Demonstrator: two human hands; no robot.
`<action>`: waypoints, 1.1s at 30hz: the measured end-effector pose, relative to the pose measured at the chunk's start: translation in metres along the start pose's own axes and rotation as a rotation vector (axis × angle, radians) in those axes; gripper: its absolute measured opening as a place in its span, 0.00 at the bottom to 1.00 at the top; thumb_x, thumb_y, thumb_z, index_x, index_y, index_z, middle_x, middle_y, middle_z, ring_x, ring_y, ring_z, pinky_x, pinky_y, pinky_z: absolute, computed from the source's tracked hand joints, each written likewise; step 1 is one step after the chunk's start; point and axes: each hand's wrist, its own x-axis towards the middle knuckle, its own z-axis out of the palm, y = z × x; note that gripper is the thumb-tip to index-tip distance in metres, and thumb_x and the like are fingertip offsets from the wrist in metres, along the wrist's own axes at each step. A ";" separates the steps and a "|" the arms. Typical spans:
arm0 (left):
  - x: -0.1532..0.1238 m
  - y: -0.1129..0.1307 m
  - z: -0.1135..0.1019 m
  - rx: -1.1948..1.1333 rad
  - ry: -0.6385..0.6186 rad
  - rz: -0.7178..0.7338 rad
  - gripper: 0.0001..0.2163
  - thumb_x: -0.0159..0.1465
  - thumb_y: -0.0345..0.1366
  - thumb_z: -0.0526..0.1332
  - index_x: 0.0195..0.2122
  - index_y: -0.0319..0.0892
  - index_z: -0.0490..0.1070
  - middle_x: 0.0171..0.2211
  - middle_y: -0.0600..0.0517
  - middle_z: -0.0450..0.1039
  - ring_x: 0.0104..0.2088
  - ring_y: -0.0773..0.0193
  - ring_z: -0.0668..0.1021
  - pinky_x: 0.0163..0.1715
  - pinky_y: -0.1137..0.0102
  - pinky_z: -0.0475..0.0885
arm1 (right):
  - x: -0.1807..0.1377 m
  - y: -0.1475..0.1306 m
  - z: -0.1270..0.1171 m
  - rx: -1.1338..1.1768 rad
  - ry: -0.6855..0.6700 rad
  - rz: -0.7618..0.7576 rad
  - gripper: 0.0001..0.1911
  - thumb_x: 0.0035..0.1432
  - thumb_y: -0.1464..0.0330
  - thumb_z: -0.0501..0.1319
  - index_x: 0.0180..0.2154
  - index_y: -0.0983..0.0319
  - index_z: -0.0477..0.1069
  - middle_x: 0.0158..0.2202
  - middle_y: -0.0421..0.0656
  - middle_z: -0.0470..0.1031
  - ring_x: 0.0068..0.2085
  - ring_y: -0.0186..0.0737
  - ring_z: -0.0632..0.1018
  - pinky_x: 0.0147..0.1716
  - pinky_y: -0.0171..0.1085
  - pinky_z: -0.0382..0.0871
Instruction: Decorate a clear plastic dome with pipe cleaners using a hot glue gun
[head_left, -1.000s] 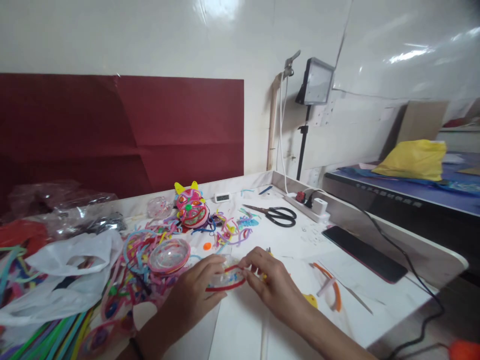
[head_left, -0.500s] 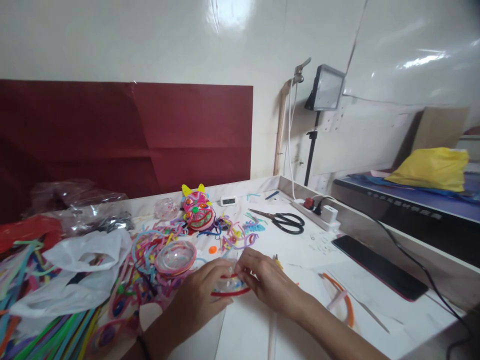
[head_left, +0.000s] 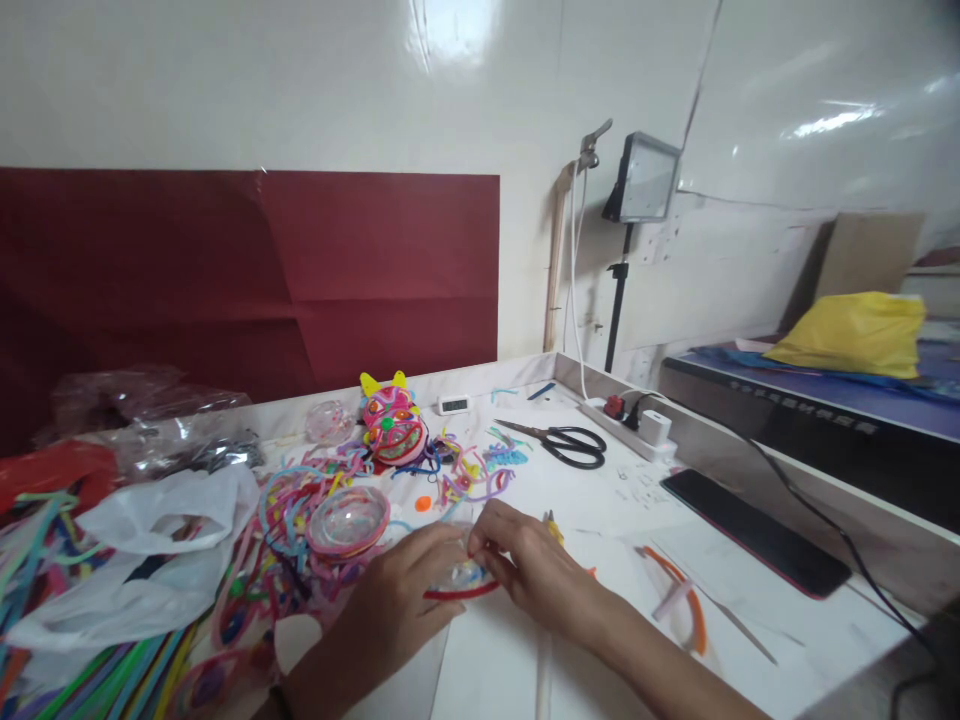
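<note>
My left hand (head_left: 401, 590) is closed around the left side of a clear plastic bowl-shaped piece (head_left: 459, 576). A red fuzzy trim runs along its lower edge, and bits of colour show through it. At the upper right of this piece, my right hand (head_left: 521, 560) pinches with thumb and forefinger; what lies between the fingertips is hidden. To the left, a similar clear bowl with a pink rim (head_left: 349, 522) rests on a heap of pipe cleaners (head_left: 300, 500). Behind it stands a pink lion-like head with yellow ears (head_left: 391, 420).
Black-handled scissors (head_left: 574, 446), a phone (head_left: 757, 532) and a power strip (head_left: 652, 440) lie to the right. An orange curved strip (head_left: 686, 600) sits near my right forearm. White plastic bags (head_left: 172, 510) cover the left side. A small digital display (head_left: 453, 405) stands at the back.
The view has shifted slightly. Both hands stay at the bowl-shaped piece with small finger movements. A red strip seen across its upper part before is now hidden or gone from view.
</note>
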 end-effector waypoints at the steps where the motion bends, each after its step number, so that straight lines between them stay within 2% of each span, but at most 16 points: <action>1: 0.000 0.000 0.000 0.001 -0.002 -0.002 0.26 0.52 0.22 0.65 0.51 0.49 0.68 0.49 0.50 0.75 0.49 0.57 0.78 0.51 0.64 0.75 | 0.000 0.000 0.000 0.004 0.003 0.002 0.09 0.59 0.79 0.53 0.33 0.62 0.68 0.33 0.43 0.70 0.34 0.38 0.72 0.32 0.35 0.64; 4: 0.000 0.000 0.000 0.000 0.008 -0.014 0.25 0.53 0.22 0.64 0.50 0.49 0.68 0.49 0.50 0.75 0.49 0.57 0.78 0.50 0.63 0.76 | -0.002 0.001 0.001 0.033 0.012 0.005 0.09 0.59 0.79 0.54 0.33 0.61 0.69 0.33 0.43 0.71 0.34 0.38 0.73 0.33 0.35 0.65; 11: -0.002 -0.003 0.001 -0.004 -0.031 -0.050 0.26 0.52 0.21 0.64 0.50 0.50 0.67 0.51 0.49 0.74 0.51 0.56 0.77 0.51 0.61 0.75 | -0.004 0.010 -0.001 0.062 0.056 0.059 0.15 0.50 0.84 0.56 0.35 0.60 0.69 0.33 0.41 0.72 0.33 0.37 0.73 0.33 0.34 0.65; 18: -0.003 -0.006 0.002 0.017 0.001 -0.050 0.24 0.51 0.21 0.65 0.48 0.48 0.68 0.50 0.49 0.75 0.50 0.55 0.78 0.50 0.61 0.76 | -0.016 0.017 -0.016 0.040 0.089 0.074 0.14 0.52 0.83 0.55 0.34 0.61 0.70 0.35 0.43 0.73 0.35 0.39 0.74 0.33 0.35 0.64; 24: -0.002 -0.008 0.001 0.014 0.037 -0.027 0.20 0.51 0.23 0.65 0.45 0.46 0.69 0.48 0.47 0.77 0.49 0.55 0.79 0.49 0.62 0.76 | -0.033 0.023 -0.029 0.041 0.104 0.204 0.10 0.56 0.80 0.55 0.34 0.61 0.70 0.32 0.42 0.74 0.32 0.37 0.73 0.31 0.34 0.64; 29: 0.000 -0.010 0.003 0.028 0.072 0.010 0.20 0.52 0.25 0.65 0.45 0.46 0.70 0.48 0.47 0.77 0.48 0.56 0.80 0.48 0.64 0.77 | -0.024 0.017 -0.020 -0.037 0.045 0.112 0.08 0.57 0.77 0.55 0.34 0.62 0.71 0.33 0.43 0.74 0.33 0.37 0.73 0.32 0.34 0.64; 33: -0.004 -0.009 0.004 0.049 0.049 -0.025 0.21 0.50 0.24 0.66 0.45 0.46 0.70 0.48 0.48 0.77 0.49 0.55 0.79 0.49 0.64 0.77 | -0.015 0.012 -0.009 -0.114 -0.005 0.086 0.07 0.58 0.77 0.55 0.34 0.63 0.72 0.34 0.45 0.74 0.34 0.39 0.74 0.33 0.34 0.64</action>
